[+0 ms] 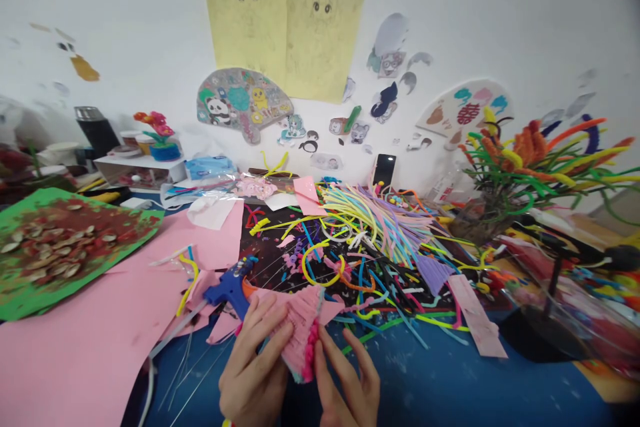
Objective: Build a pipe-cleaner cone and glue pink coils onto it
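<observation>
Both of my hands meet at the bottom centre over a pleated pink paper piece (299, 332) with a pink fuzzy stem along its edge. My left hand (254, 373) grips the folded paper from the left, fingers curled over its top. My right hand (347, 383) pinches its right lower edge with thumb and fingertips. A blue glue gun (231, 288) lies just left of the paper, beside my left fingers. A tangle of coloured pipe cleaners (370, 233) spreads behind the paper.
Large pink paper sheets (75, 340) cover the left of the blue table (440, 387). A green board with seeds (55, 247) lies far left. A pipe-cleaner bouquet (530, 160) and a black stand (535, 333) are on the right. A phone (384, 170) leans against the wall.
</observation>
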{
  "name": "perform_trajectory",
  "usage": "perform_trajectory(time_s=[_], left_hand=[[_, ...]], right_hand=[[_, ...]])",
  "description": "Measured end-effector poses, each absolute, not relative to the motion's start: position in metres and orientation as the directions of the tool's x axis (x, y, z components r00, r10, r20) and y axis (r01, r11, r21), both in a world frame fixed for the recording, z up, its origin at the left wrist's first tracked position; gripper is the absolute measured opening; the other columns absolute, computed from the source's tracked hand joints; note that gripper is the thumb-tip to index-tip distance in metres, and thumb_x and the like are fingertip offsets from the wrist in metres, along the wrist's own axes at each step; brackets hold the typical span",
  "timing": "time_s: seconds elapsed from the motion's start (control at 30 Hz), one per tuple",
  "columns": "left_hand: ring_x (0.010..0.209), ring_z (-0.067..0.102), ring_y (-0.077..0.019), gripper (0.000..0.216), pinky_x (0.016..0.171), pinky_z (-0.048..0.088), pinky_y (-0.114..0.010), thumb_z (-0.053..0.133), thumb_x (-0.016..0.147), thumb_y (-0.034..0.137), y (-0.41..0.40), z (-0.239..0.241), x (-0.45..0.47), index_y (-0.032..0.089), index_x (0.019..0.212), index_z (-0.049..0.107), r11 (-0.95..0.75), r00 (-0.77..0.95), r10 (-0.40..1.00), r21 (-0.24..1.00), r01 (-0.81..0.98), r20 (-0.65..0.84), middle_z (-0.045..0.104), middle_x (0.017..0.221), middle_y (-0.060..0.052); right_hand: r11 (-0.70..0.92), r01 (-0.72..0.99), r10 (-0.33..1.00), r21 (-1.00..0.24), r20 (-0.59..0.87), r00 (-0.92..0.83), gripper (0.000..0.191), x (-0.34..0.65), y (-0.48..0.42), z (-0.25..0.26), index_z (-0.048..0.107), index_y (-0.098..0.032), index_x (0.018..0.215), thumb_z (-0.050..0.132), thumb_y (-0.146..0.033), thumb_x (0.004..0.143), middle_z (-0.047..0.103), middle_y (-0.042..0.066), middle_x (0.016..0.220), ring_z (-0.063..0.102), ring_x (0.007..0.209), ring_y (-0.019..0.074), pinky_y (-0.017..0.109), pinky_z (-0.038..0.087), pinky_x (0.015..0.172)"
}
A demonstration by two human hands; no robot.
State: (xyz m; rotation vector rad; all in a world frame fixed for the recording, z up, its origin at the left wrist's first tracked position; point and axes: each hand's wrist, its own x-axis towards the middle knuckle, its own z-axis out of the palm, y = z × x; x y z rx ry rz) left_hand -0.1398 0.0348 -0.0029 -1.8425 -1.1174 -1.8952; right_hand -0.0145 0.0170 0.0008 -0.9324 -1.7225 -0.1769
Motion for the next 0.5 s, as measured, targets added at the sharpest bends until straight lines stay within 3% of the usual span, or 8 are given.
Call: perform_trajectory(time_s=[0.17,0.27,0.5], left_hand=[[0.128,0.053,-0.0216,0.055,0.114,0.038,-0.039,0.058,0.082,-0.007,0.033,-0.004,-0.139,0.019,0.130,0.060,-0.680,-0.189,0.307,0.354,0.643,0.933,0.058,0.139,-0.003],[0.124,0.057,-0.0218,0.056,0.114,0.039,-0.042,0.060,0.080,-0.008,0.033,-0.006,-0.140,0.018,0.130,0.061,-0.695,-0.192,0.302,0.354,0.626,0.934,0.061,0.136,-0.004],[0.120,0.059,-0.0233,0.052,0.113,0.038,-0.048,0.062,0.081,-0.005,0.033,-0.011,-0.143,0.017,0.128,0.062,-0.706,-0.142,0.319,0.335,0.623,0.937,0.064,0.130,-0.007]], right_hand=[[0.668,0.681,0.484,-0.299,0.870,-0.093,0.038,-0.016,0.013,0.000,0.070,-0.022,0.115,0.035,-0.033,0.104,0.075,0.008,0.107,0.065,0.112,0.0280,0.044,0.054,0.089],[0.669,0.654,0.520,-0.352,0.851,-0.073,0.036,-0.011,0.013,0.001,0.071,-0.024,0.109,0.037,-0.032,0.103,0.076,0.006,0.104,0.064,0.113,0.0278,0.044,0.054,0.088],[0.661,0.582,0.557,-0.474,0.830,0.044,0.012,-0.009,0.015,0.011,0.071,-0.023,0.094,0.062,-0.017,0.090,0.077,0.004,0.098,0.065,0.107,0.0277,0.044,0.055,0.084]])
